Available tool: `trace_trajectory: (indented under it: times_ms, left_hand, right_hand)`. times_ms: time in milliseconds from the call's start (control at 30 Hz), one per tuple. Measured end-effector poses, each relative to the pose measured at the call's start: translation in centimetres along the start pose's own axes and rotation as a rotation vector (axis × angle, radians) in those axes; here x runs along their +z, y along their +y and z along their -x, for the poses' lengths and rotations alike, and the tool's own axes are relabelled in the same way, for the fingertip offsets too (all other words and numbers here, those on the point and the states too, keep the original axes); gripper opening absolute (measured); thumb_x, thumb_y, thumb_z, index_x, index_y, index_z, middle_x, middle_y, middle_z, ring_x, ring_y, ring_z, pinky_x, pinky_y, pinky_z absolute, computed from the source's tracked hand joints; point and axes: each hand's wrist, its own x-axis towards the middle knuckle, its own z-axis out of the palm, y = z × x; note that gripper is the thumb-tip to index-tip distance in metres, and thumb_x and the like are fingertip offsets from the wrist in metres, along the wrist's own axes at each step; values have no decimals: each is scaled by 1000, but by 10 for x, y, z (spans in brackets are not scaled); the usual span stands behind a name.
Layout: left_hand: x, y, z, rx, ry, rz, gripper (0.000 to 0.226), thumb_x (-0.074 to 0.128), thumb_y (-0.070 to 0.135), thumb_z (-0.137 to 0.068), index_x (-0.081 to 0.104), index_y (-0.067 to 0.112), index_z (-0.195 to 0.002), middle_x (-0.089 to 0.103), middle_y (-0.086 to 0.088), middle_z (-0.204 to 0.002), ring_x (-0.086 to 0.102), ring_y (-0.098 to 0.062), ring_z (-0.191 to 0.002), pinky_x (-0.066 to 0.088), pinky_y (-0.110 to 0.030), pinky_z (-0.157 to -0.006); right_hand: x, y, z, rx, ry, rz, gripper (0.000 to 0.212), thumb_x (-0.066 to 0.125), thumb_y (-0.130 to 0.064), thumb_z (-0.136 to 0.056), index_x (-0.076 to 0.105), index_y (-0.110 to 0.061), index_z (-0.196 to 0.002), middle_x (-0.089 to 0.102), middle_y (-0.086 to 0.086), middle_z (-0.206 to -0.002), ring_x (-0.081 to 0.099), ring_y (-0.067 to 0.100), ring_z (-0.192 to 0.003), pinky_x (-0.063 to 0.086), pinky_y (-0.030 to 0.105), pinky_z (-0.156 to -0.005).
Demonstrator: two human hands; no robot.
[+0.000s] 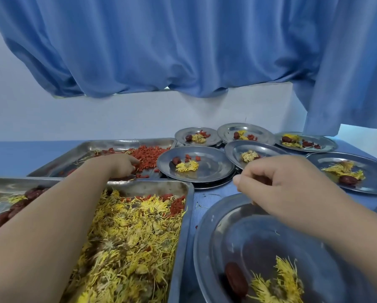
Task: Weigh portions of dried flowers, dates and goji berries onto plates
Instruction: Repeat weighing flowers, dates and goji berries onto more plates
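Goji berries (149, 155) hide fingertips of left hand (119, 166).

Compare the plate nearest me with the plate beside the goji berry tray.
The nearest plate holds a date and flowers only; the plate beside the tray adds goji berries. The right hand is over the nearest plate; nothing covers the other. Both are round, shiny metal.

Yellow flowers (128, 237), red goji berries (148, 156), blue curtain (161, 44).
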Motion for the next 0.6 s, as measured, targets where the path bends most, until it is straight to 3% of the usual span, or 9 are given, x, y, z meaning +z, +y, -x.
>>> trace_trajectory:
  times_ms: [67, 167, 233, 333, 433, 600]
  left_hand:
    - [1, 4, -1, 1, -44, 8, 40, 44, 24, -101, 49, 25, -141, 45, 0, -149, 41, -23, -135, 26, -42, -114]
    - [-1, 13, 3, -11, -85, 31, 30, 48, 38, -99, 66, 28, -120, 61, 5, -121, 54, -20, -114, 34, -41, -105]
    - [-4, 21, 7, -17, -105, -17, 28, 53, 42, -96, 70, 29, -114, 63, 5, -115, 56, -18, -102, 37, -41, -102]
    - [-5, 35, 11, -28, -75, -163, 29, 59, 33, -94, 70, 23, -119, 66, 0, -120, 60, -21, -102, 46, -39, -97]
    - [-8, 44, 17, -80, -43, -233, 26, 57, 16, -93, 69, 12, -116, 67, -7, -108, 63, -22, -86, 55, -33, -79]
    - [-6, 38, 18, -84, 14, -239, 24, 51, 8, -92, 68, 8, -108, 67, -8, -108, 63, -22, -93, 53, -35, -87]
  right_hand:
    - [-1, -1, 0, -3, -6, -4, 34, 54, -43, -85, 55, -24, -58, 51, -11, -48, 45, 3, -46, 37, 10, -51]
    - [-2, -3, 1, -12, -26, 10, 35, 52, -44, -85, 54, -24, -57, 51, -10, -48, 45, 4, -46, 39, 12, -53]
    - [-1, -4, 1, -18, -39, 24, 37, 52, -43, -86, 54, -22, -56, 52, -9, -49, 44, 5, -45, 39, 14, -53]
    - [0, -4, 2, -17, -58, 46, 37, 52, -43, -87, 56, -19, -59, 55, -5, -54, 44, 6, -46, 39, 16, -52]
    - [0, -3, 2, -29, -60, 87, 37, 51, -44, -87, 56, -16, -62, 58, -1, -60, 43, 7, -46, 37, 19, -47]
    - [-2, -3, 2, -38, -79, 103, 39, 53, -41, -89, 51, -21, -55, 55, -2, -54, 42, 7, -44, 33, 18, -43]
